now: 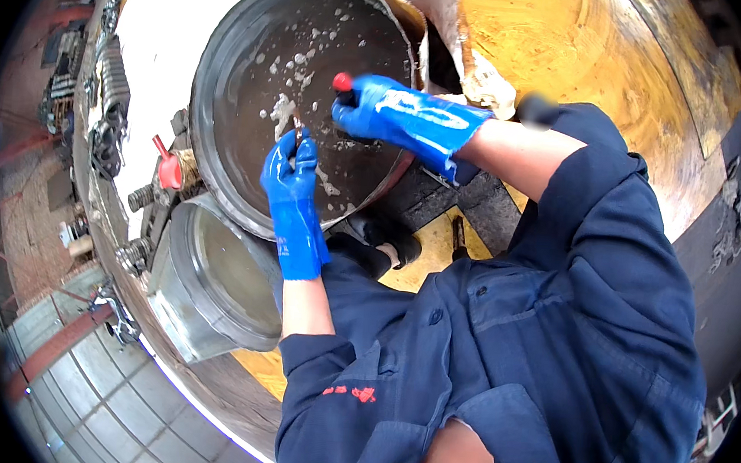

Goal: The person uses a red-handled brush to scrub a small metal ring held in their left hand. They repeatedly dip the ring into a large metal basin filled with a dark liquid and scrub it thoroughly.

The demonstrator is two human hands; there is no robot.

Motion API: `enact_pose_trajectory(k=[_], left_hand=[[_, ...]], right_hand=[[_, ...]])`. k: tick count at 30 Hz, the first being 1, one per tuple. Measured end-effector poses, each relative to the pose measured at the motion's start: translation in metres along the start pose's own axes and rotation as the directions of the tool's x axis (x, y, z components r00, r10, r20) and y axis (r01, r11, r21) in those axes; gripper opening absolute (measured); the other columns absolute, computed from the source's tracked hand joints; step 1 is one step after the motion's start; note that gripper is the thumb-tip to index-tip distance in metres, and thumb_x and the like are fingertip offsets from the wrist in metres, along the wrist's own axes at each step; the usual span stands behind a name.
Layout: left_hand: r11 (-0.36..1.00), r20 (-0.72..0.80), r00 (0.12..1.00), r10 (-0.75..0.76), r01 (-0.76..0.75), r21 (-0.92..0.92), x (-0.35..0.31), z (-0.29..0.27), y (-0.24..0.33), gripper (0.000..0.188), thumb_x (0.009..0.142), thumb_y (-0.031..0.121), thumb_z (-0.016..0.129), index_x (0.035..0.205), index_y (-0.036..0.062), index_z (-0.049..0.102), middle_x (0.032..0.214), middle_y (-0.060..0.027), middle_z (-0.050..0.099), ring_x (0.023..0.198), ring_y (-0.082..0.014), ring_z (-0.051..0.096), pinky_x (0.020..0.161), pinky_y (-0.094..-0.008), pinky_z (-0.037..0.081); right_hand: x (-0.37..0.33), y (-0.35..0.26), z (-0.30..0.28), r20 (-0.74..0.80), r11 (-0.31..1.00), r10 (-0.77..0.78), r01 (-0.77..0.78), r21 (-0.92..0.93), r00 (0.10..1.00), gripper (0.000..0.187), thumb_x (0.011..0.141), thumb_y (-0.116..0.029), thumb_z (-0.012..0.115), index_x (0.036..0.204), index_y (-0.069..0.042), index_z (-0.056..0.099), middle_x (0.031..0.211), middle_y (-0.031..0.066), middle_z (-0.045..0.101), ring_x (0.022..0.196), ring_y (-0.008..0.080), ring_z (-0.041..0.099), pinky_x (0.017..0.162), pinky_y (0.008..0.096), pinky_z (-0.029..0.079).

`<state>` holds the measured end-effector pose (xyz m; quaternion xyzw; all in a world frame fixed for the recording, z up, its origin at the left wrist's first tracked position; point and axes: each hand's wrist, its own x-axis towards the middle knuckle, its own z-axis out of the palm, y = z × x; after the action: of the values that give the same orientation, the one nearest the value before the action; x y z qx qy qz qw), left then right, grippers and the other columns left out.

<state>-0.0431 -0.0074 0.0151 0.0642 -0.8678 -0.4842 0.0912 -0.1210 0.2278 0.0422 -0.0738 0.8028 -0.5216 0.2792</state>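
Note:
Both my hands wear long blue rubber gloves and are over a large round tub (206,145) of dark, foamy liquid. My left hand (291,173) is closed in a pinch around a small dark metal part (298,122), just above the liquid. To its right, my right hand (370,110) is wrapped around a red-and-black handle (342,81), whose red end sticks out past the thumb. The working end of that tool is hidden, so its kind does not show. The two hands are apart.
A smaller translucent bucket (177,273) of murky liquid stands close to the tub at lower left. Beside it lie a red-handled object (168,166) and several greasy metal parts (135,256). More ribbed machine parts (109,102) line the left. Dark-shod feet (394,238) show below the tub.

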Motion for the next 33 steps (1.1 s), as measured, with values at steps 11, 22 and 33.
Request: enact_pose_trajectory(k=[11, 22, 33], left_hand=[[0.320, 0.508, 0.631, 0.587, -0.757, 0.570, 0.106, 0.016, 0.115, 0.026, 0.090, 0.017, 0.072, 0.116, 0.0138, 0.075, 0.111, -0.0107, 0.076, 0.104, -0.0336, 0.072, 0.091, -0.0431, 0.057], [-0.107, 0.829, 0.374, 0.416, -0.885, 0.453, 0.160, 0.176, 0.184, 0.032, 0.092, 0.028, 0.070, 0.121, 0.0156, 0.072, 0.121, -0.0066, 0.074, 0.117, -0.0265, 0.068, 0.099, -0.0457, 0.054], [0.794, 0.453, 0.878, -0.156, -0.161, 0.586, 0.129, 0.053, 0.022, 0.043, 0.089, 0.030, 0.077, 0.124, 0.0042, 0.070, 0.118, -0.0188, 0.075, 0.110, -0.0313, 0.073, 0.098, -0.0419, 0.055]], right_hand=[[-0.039, 0.007, -0.003, 0.352, 0.711, -0.250, 0.418, -0.565, 0.902, 0.034, 0.077, -0.016, 0.079, 0.111, -0.014, 0.076, 0.105, 0.0098, 0.077, 0.097, 0.0329, 0.076, 0.073, 0.0491, 0.060], [-0.048, 0.028, 0.001, 0.191, 0.638, -0.533, 0.540, -0.549, 0.824, 0.023, 0.075, -0.015, 0.078, 0.097, -0.009, 0.079, 0.089, 0.0133, 0.077, 0.080, 0.0378, 0.076, 0.056, 0.0493, 0.057], [-0.037, 0.013, -0.005, 0.276, 0.697, -0.308, 0.414, -0.585, 0.910, 0.027, 0.079, -0.018, 0.076, 0.105, -0.012, 0.077, 0.099, 0.0123, 0.077, 0.091, 0.0338, 0.076, 0.071, 0.0489, 0.061]])
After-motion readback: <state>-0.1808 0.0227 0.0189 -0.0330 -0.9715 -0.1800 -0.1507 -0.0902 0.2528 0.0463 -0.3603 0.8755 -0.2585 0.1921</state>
